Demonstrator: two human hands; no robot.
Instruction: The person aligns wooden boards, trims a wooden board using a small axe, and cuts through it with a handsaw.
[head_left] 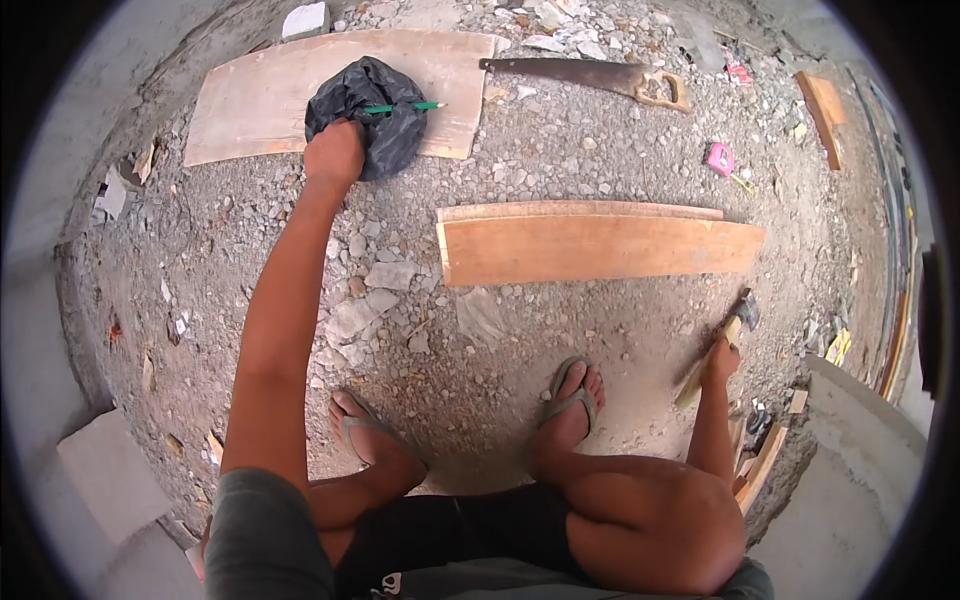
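My left hand point(335, 153) is closed on the near left edge of a crumpled black plastic bag point(385, 140), which lies over a pale wooden board point(250, 100). Across the bag rests a green pencil point(405, 107). Low on the right, my right hand point(722, 360) is wrapped round the wooden handle of a hammer point(745, 311), its dark metal head pointing away from me. Between the hands, farther out than my feet, an orange-brown plank point(600, 250) lies on another board point(590, 210) whose far edge shows.
A handsaw point(590, 77) lies beyond the planks, with a pink tape measure point(720, 159) to its lower right. Another wood piece point(822, 115) sits at the far right. Gravel covers the ground, and wood scraps point(762, 465) lie beside my right knee.
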